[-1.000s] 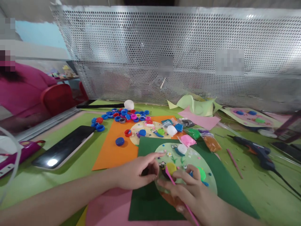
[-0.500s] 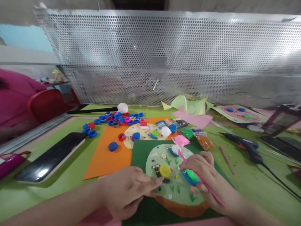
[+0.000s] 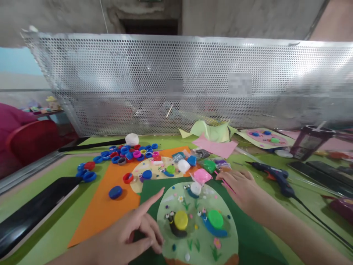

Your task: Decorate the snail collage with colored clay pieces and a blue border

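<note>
My right hand (image 3: pixel 238 186) grips a thin pink stick (image 3: pixel 228 186) and is beside the bag of pink clay (image 3: pixel 202 176), past the picture's upper right edge. My left hand (image 3: pixel 142 226) rests at the left edge of a light green round picture (image 3: pixel 202 244), index finger stretched out, the others loosely bent, holding nothing. On the picture are clay snails with bottle-cap shells: a black snail with a yellow cap (image 3: pixel 181 220), a blue snail with a green cap (image 3: pixel 215 219) and a smaller one with a white shell (image 3: pixel 196 188). Clay flowers and grass surround them.
Loose bottle caps (image 3: pixel 124 150) crowd the back left, near a phone (image 3: pixel 35 206). A cream snail picture (image 3: pixel 158 170) lies on orange paper (image 3: pixel 99 209). Clay bags, a glue gun (image 3: pixel 273 176) and a purple cup (image 3: pixel 310 143) are at the right. A perforated metal panel (image 3: pixel 154 73) stands behind.
My right hand has lifted off the blue snail and moved up and right towards the clay bags with the pink stick. My left hand has drawn back left from the black snail. The view has shifted.
</note>
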A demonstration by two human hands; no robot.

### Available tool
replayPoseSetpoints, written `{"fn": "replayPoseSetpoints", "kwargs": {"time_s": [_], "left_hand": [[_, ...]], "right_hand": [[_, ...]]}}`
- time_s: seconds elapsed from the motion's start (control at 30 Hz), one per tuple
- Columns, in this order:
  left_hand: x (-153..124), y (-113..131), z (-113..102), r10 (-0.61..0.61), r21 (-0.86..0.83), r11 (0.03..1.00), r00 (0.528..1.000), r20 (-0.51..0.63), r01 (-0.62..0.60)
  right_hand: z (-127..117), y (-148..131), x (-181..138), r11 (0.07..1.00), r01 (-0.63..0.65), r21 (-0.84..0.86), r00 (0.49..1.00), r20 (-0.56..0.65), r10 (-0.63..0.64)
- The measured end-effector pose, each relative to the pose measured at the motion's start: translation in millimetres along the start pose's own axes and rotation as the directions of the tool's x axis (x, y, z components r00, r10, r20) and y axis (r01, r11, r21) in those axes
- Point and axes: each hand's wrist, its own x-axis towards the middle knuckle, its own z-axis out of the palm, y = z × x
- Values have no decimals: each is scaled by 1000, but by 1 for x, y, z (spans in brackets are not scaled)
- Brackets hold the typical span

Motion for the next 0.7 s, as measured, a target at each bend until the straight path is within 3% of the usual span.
{"fn": "replayPoseSetpoints", "kwargs": {"time_s": [0.13,0.4,0.53,0.63,0.7], "left_hand": [[1,-6,0,13,-45,999,1000,-20,-14],[2,-14,-10,-47,-79,996,997,-69,41],[18,11,-21,28,267,963,971,-238,37],[50,34,-28,32,578,808,971,-238,116],[83,43,-32,63,672,730,966,-252,127]], "right_hand": [[-4,9,-5,1000,-22,-11,992,125,23],[-12,4,1,981,-192,-22,955,225,192],[-8,-3,6,970,-227,-84,934,263,241],[-4,-7,8,960,-244,-137,921,277,273],[-1,-10,9,957,-247,-152,917,283,282]]}}
